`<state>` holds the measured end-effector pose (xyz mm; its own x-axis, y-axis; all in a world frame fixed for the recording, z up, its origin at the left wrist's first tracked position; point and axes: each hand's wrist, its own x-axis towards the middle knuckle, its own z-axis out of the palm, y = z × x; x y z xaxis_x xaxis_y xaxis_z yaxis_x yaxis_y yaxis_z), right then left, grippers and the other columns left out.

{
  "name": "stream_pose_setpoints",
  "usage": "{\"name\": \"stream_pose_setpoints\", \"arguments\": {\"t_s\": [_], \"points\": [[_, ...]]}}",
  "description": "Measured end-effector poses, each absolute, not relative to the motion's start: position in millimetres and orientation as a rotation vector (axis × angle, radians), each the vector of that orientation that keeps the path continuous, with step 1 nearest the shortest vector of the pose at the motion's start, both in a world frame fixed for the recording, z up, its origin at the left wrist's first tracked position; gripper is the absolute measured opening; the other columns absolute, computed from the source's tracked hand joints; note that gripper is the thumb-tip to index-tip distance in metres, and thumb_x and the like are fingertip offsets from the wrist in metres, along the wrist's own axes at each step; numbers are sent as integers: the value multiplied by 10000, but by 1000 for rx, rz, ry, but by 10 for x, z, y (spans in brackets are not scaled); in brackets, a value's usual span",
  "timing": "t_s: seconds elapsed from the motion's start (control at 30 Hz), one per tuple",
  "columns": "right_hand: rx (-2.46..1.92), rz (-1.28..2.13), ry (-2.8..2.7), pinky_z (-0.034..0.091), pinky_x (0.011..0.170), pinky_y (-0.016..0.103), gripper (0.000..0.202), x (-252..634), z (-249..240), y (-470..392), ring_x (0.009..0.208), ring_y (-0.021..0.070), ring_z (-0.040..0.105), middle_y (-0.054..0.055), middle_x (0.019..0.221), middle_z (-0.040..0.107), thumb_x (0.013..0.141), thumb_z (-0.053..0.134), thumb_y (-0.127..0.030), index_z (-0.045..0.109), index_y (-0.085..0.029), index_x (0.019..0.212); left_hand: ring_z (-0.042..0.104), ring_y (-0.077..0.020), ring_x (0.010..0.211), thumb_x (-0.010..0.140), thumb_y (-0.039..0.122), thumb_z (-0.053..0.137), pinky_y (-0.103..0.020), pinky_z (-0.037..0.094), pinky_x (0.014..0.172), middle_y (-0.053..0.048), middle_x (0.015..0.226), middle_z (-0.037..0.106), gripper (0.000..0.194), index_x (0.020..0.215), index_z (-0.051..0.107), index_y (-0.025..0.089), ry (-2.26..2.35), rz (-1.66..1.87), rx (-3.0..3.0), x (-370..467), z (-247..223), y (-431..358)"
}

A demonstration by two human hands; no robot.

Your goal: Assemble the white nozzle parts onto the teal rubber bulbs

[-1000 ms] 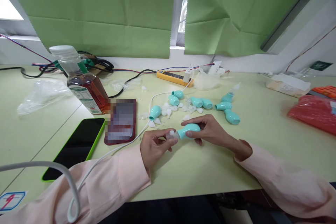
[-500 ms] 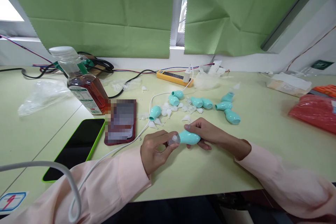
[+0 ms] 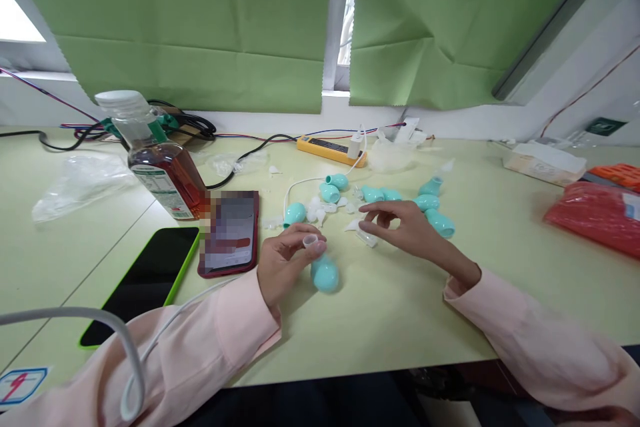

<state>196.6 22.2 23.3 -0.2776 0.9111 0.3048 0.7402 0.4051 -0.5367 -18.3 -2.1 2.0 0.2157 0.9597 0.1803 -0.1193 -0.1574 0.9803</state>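
Note:
My left hand (image 3: 287, 260) is closed on a teal squeeze bulb (image 3: 325, 275), gripping the translucent collar (image 3: 311, 240) at its neck between thumb and fingers. The collar's open end points up and the round end hangs downward. To the right, my right hand (image 3: 400, 227) hovers with thumb and forefinger apart and nothing visible between them. Just beneath its fingertips is a clear plastic piece (image 3: 367, 237), beside a white pointed tip (image 3: 352, 225). Small translucent parts (image 3: 316, 210) lie in a loose pile beyond both hands.
Several other teal bulbs (image 3: 440, 223) lie around the pile. On the left are a green-edged phone (image 3: 145, 280), a red-cased phone (image 3: 230, 233) and a bottle of amber liquid (image 3: 167, 173). A yellow power strip (image 3: 325, 149) lies behind; a red packet (image 3: 590, 213) sits right.
My right hand has let go of the bulb and moved up and right towards the small parts. My left hand has tipped the bulb from sideways to neck-up. A clear piece now shows below my right fingers.

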Motion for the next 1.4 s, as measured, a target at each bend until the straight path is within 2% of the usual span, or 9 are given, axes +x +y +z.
{"name": "stream_pose_setpoints", "arguments": {"t_s": [0.13,0.33,0.43,0.57,0.7,0.87,1.03,1.27,1.4], "points": [[-1430,84,-2331,422,641,312,403,1977,181,238,704,181,533,62,833,570,687,544,-428,555,-201,1020,502,-152,774,795,368,429,-265,384,678,-47,803,585,238,857,532,162,882,1132,1470,-161,28,-89],[-1476,-65,-2508,399,714,350,342,1845,-24,238,834,212,499,108,930,520,812,389,-334,504,-178,1094,401,-117,564,846,410,252,-246,324,551,13,606,445,269,864,414,197,917,1040,1666,-143,-18,-194],[-1480,-119,-2520,387,704,344,246,1830,-66,279,848,215,499,107,909,543,822,391,-267,577,-166,946,394,-103,537,795,406,389,-225,312,511,38,627,425,216,886,319,223,918,1015,1563,-140,-7,-248],[-1321,-186,-2386,346,758,406,195,1826,-31,263,844,222,516,84,868,601,819,411,-239,590,-172,859,394,-86,555,713,320,538,-214,325,530,44,662,404,262,732,303,205,947,1050,1632,-136,5,-252],[-1085,271,-2037,418,737,361,115,1746,100,78,760,181,568,65,808,642,768,510,-262,573,-173,802,420,-84,547,700,281,562,-211,343,537,52,601,415,242,673,341,187,1030,1038,1690,-134,-15,-198],[-993,1075,-1647,506,632,312,118,1646,234,-102,673,161,621,68,847,660,708,584,-269,553,-169,761,536,-126,637,614,271,654,-230,403,603,14,673,587,265,815,516,167,1108,1044,1738,-136,-22,-175],[-960,1227,-1618,498,707,294,90,1667,194,-84,801,181,621,43,783,675,664,626,-205,567,-172,724,596,-173,724,671,279,604,-243,452,633,-47,804,668,224,840,635,135,1105,1037,1744,-147,-21,-189],[-980,1428,-1744,502,644,282,193,1767,148,-12,737,179,628,41,764,678,645,638,-213,618,-169,832,619,-188,747,729,241,547,-252,478,635,-47,806,679,220,907,638,148,962,1090,1973,-160,-55,-224],[-961,1445,-1758,491,595,236,104,1763,139,-5,698,158,628,49,794,677,659,626,-231,641,-145,717,623,-182,752,721,211,558,-245,484,630,-44,813,679,217,921,628,163,937,1157,2026,-160,-89,-243]]}}
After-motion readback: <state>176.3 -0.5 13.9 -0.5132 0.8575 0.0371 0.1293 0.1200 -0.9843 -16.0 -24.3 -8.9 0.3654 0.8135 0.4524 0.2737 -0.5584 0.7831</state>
